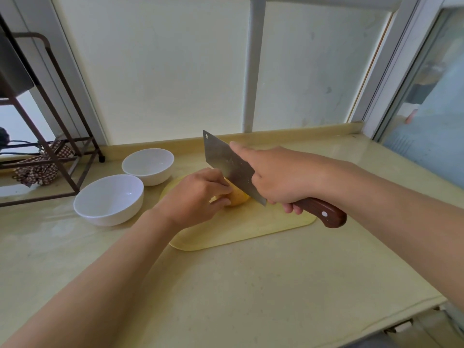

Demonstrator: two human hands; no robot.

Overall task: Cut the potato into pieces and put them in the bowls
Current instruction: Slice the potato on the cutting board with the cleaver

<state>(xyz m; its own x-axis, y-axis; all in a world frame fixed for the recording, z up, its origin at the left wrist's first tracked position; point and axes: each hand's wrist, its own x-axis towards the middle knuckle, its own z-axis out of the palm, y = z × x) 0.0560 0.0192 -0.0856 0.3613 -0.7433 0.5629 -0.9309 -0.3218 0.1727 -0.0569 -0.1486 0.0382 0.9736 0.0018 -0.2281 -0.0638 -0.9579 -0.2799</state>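
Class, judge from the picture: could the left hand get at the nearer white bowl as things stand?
Probably yes: the nearer bowl stands just left of the left hand, nothing between them, though that hand now grips the potato.

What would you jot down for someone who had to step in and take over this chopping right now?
The left hand holds the potato steady on the cutting board, fingers curled over it.
The right hand grips the cleaver by its wooden handle, forefinger along the blade, which meets the potato beside the left fingers.
Done: no cut pieces in sight; the near bowl and far bowl, left of the board, are empty.
Left: cut the potato into pieces and put them in the bowls.
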